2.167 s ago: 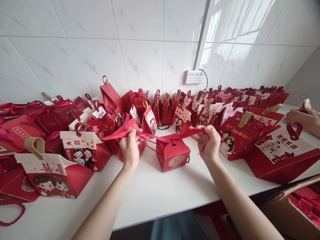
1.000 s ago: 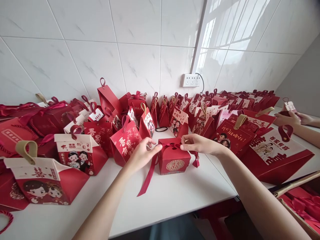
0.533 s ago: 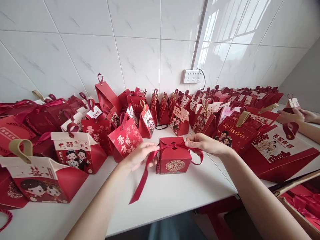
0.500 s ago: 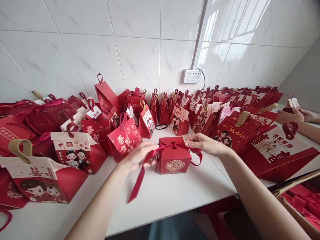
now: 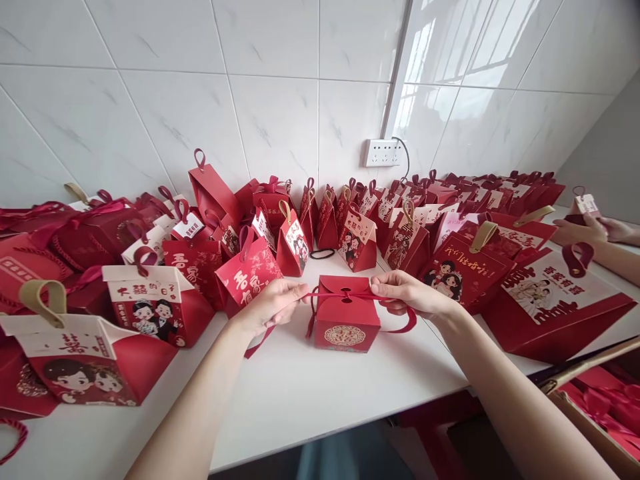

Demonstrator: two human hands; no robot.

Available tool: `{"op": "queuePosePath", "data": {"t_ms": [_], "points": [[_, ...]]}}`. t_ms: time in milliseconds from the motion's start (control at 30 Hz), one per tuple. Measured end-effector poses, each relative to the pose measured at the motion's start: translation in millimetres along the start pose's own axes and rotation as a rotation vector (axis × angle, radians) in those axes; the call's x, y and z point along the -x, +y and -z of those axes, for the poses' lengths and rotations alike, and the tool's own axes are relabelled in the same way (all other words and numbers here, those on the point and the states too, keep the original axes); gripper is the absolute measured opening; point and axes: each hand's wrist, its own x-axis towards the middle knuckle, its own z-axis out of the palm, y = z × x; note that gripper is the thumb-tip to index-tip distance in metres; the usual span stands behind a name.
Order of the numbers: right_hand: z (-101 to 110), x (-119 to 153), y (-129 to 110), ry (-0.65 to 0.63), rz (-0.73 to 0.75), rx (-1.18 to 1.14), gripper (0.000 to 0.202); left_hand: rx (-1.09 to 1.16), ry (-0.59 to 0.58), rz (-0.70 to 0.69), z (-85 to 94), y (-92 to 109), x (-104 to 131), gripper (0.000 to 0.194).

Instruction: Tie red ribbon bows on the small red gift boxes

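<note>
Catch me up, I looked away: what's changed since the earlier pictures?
Since a second ago, the left hand has taken hold of the ribbon and moved left, drawing it taut over the red box. The right hand still pinches the ribbon; the surrounding boxes look unmoved.

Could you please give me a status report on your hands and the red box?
Left hand, right hand: both pinching ribbon, stretched straight over red box. Box on white table. Other gift boxes standing close behind.

White-flapped box (image 5: 155, 303) reads "大囍的日子", red box (image 5: 467, 270) "我们结婚啦!"
</note>
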Motion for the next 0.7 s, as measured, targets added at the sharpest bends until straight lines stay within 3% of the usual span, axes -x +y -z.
{"op": "queuePosePath", "data": {"t_ms": [133, 267, 467, 700], "points": [[-4, 7, -3, -0.001, -0.017, 0.058, 0.047, 0.007, 0.016, -0.022, 1.9, 1, 0, 0.044], [-12, 15, -5, 0.075, -0.036, 0.233, 0.045, 0.005, 0.007, 0.026, 1.7, 1, 3, 0.041], [-21, 26, -15, 0.080, -0.058, 0.356, 0.044, 0.034, -0.168, 0.146, -1.9, 4, 8, 0.040], [-38, 33, -33, 0.094, 0.109, 0.351, 0.038, -0.011, -0.227, 0.096, -7.4, 6, 10, 0.037]]}}
